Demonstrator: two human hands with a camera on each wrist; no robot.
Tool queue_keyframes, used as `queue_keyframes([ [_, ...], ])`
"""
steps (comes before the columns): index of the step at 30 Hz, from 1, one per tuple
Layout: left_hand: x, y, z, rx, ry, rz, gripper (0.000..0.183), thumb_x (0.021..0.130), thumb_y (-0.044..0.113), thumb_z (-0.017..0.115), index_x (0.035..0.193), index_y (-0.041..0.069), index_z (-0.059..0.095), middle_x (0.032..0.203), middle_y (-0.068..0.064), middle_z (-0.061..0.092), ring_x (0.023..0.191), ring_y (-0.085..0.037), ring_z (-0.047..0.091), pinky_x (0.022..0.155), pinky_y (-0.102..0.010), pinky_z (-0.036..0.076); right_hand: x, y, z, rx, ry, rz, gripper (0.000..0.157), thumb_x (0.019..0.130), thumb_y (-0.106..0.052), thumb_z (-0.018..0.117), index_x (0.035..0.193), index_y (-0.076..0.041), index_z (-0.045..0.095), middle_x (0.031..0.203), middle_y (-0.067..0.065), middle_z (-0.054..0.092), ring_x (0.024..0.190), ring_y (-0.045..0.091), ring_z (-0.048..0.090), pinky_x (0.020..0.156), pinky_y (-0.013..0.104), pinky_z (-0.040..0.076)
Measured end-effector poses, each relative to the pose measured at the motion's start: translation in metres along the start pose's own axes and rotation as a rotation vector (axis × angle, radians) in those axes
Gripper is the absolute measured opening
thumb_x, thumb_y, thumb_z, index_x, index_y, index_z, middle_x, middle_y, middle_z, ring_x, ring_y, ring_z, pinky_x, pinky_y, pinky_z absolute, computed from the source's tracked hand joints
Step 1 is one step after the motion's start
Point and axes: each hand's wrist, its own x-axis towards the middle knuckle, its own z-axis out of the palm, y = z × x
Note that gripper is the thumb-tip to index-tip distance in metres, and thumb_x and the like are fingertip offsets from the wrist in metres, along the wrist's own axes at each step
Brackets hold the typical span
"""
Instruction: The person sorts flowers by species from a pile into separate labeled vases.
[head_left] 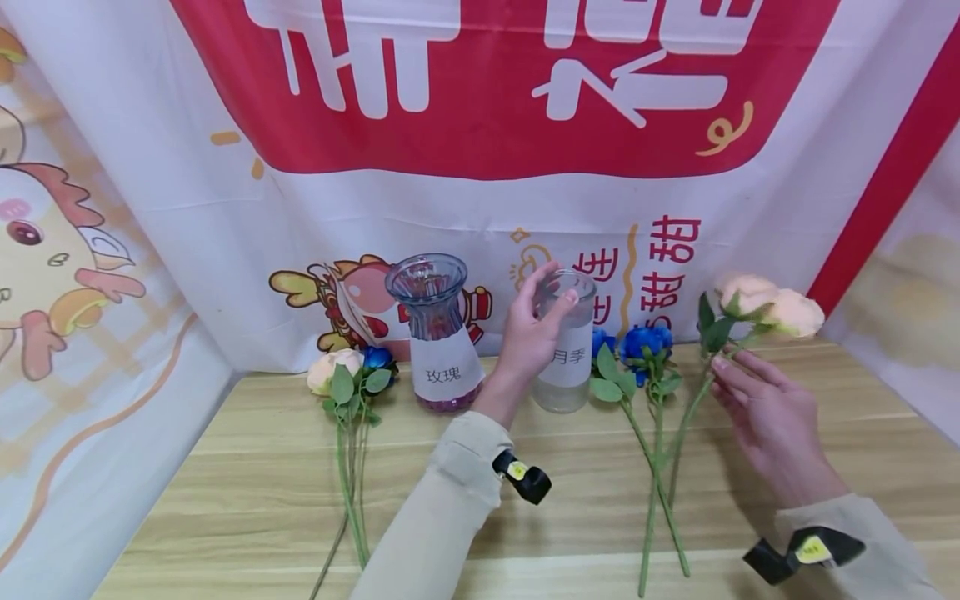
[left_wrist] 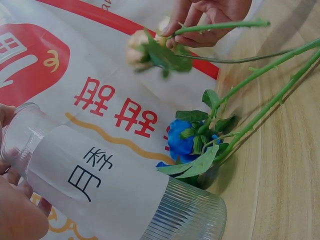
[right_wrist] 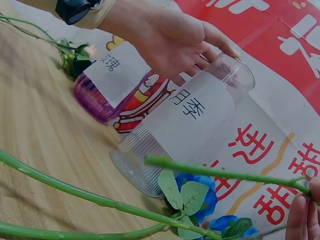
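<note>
My left hand (head_left: 525,337) grips the neck of a clear ribbed glass vase (head_left: 564,398), which stands upright on the table with a white paper label reading 月季. Over to the right, my right hand (head_left: 780,425) pinches the stem of a pale peach artificial flower (head_left: 795,313), just below its leaves. A second pale bloom overlaps it; whether both share one stem I cannot tell. In the right wrist view, a green stem (right_wrist: 225,174) sticks out from the fingers toward the clear vase. Blue artificial flowers (head_left: 647,343) lie between the vase and my right hand.
A purple-tinted glass vase (head_left: 447,405) labelled 玫瑰 stands left of the clear one. Farther left lie a pale flower (head_left: 335,372) and a blue flower (head_left: 377,358), stems toward me. A printed cloth (head_left: 360,200) hangs behind the wooden table (head_left: 247,467).
</note>
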Motion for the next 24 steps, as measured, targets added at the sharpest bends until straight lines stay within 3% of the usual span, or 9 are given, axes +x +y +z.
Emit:
queue_keyframes([
  [5,0.000,-0.001,0.000,0.001,0.000,0.003,0.059,0.104,0.028,0.068,0.159,0.025,0.047,0.158,0.004,0.056,0.149,-0.021,0.050,0.126,-0.050,0.040,-0.001,0.002,0.003,0.037,-0.011,-0.043,0.020,0.091,0.007,0.077,0.106,-0.008,0.075,0.101,0.000,0.080,0.080,0.013,0.076,0.074,0.024,0.065],
  [12,0.000,-0.002,0.000,0.006,0.002,0.015,0.059,0.104,0.029,0.067,0.159,0.024,0.047,0.158,0.004,0.055,0.149,-0.021,0.050,0.127,-0.050,0.039,-0.001,0.003,0.010,0.040,0.052,-0.088,0.032,0.088,0.007,0.081,0.111,-0.009,0.066,0.097,0.001,0.081,0.079,0.013,0.077,0.072,0.023,0.065],
  [19,0.000,-0.003,0.000,0.008,0.008,0.017,0.059,0.104,0.028,0.068,0.159,0.024,0.047,0.158,0.003,0.056,0.149,-0.022,0.050,0.126,-0.050,0.040,-0.002,0.001,0.013,0.036,0.094,-0.104,0.027,0.086,0.002,0.085,0.109,-0.008,0.075,0.102,0.000,0.081,0.085,0.012,0.078,0.079,0.022,0.065],
  [24,0.000,-0.002,0.000,0.003,0.007,0.015,0.059,0.104,0.028,0.068,0.158,0.025,0.048,0.158,0.004,0.056,0.149,-0.022,0.050,0.126,-0.050,0.040,-0.002,-0.004,0.020,0.110,0.127,-0.129,0.029,0.086,0.001,0.085,0.112,-0.006,0.075,0.106,0.002,0.080,0.090,0.013,0.079,0.080,0.022,0.065],
])
